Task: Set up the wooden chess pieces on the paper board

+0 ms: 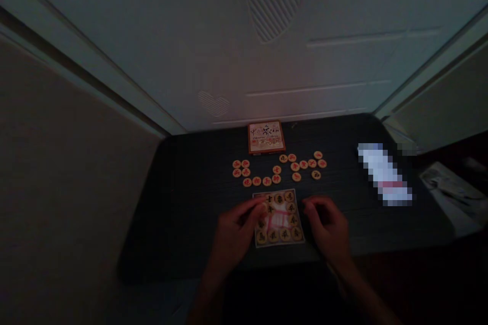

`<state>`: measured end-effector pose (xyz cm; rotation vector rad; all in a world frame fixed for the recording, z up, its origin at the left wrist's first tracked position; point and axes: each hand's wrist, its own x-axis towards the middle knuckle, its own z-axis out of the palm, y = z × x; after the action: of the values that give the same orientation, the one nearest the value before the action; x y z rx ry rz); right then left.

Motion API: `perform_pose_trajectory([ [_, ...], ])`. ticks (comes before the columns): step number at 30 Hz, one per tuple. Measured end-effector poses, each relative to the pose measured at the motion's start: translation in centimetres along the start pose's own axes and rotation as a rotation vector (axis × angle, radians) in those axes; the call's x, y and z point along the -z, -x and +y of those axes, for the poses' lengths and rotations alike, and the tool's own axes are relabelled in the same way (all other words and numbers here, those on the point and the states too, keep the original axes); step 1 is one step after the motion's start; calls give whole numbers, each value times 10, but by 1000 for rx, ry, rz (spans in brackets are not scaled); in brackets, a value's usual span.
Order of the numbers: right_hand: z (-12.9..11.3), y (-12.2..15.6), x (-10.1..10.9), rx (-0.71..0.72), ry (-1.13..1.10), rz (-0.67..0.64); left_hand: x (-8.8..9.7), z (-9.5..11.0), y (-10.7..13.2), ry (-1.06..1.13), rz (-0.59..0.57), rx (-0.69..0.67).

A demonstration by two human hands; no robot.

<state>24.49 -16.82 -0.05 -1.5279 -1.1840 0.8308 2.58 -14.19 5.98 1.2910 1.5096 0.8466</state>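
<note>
A small folded board (278, 219) lies on the dark table (183, 203) near its front edge, with several round wooden game discs with black characters set around its border. My left hand (233, 233) rests at the board's left edge, fingertips curled against a disc there. My right hand (327, 224) sits just right of the board, fingers curled loosely, touching nothing I can make out. Several more discs (277, 168) with red characters lie scattered in a loose row farther back. The room is dim.
A square orange-edged game box (266, 137) stands at the table's far edge against a white panelled wall. A pixelated white object (385, 175) lies at the right. Papers (450, 188) sit off the table's right side.
</note>
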Motion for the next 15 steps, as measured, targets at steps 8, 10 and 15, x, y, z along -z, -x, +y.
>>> perform_pose_trajectory([
  [8,-2,0,1,10,15,-27,-1,-3,2,-67,-62,-55],
  [10,-2,0,0,2,15,-28,-2,-4,4,-119,-114,-90],
  [15,-3,0,0,1,15,-30,-9,4,8,-228,-214,-227],
])
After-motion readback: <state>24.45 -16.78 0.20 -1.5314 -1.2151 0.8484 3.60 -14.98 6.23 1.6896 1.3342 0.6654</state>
